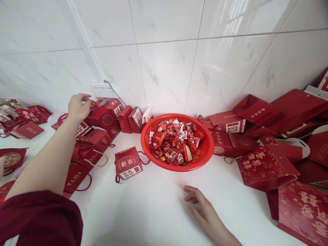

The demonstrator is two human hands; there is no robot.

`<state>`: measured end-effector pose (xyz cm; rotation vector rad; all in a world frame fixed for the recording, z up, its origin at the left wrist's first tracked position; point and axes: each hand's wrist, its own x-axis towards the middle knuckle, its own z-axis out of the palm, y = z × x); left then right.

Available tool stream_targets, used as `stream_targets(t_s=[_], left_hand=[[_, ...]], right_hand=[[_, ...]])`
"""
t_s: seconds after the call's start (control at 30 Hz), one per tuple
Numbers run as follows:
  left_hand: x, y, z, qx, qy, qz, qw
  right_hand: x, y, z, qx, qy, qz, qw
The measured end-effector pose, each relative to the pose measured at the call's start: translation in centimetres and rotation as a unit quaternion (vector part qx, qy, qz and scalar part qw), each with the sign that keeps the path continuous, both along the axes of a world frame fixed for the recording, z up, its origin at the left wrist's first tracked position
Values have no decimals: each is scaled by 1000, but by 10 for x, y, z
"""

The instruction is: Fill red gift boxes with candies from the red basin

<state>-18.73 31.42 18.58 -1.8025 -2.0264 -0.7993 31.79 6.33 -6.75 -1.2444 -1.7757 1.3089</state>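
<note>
My left hand (pixel 80 107) is stretched out to the left over a cluster of red gift boxes, its fingers loosely bent and apart. Its fingertips are beside the handle of a dark red gift box (pixel 104 119); the thumb side is partly hidden. Low over the white table, my right hand (pixel 202 212) is open and holds nothing, fingers slightly curled. Ahead of it stands a red plastic basket (pixel 176 167) filled with wrapped candies (pixel 176 141). A small red gift box (pixel 128 164) with cord handles sits alone left of the basket.
More red gift boxes (pixel 269 164) are heaped at the right, some standing open. Small upright boxes (pixel 134 119) line the tiled wall (pixel 166 75) near a socket (pixel 102 90). At the far left edge, part of another person's hand (pixel 2 165) shows beside a red packet (pixel 12 157).
</note>
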Motion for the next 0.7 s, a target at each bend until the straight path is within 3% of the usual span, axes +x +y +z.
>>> stream_targets(t_s=[0.07,0.13,0.2,0.23,0.3,0.4,0.5,0.6,0.7], left_hand=[[27,-33,-3,-14,5,-42,999],[56,-74,-13,-89,17,-128,988],[80,-117,-32,-240,36,-261,934],[88,-137,-45,-295,45,-275,914],[96,-168,-76,-347,47,-246,904],[94,-191,-123,-324,7,-206,923],[93,-195,-152,-260,-61,-202,942],[94,-196,-150,-186,-95,-190,959],[84,-196,-121,-110,-102,-106,983]], right_hand=[[1,-1,0,7,-2,1,1000],[1,-2,1,14,-5,1,1000],[2,-3,3,19,-10,-3,1000],[2,-3,3,21,-12,-4,1000],[2,-4,3,26,-15,-5,1000],[2,-4,1,42,-13,-5,999],[2,-4,-1,54,-11,-8,998],[2,-4,-2,51,-14,-7,999],[3,-4,0,43,-14,-4,999]])
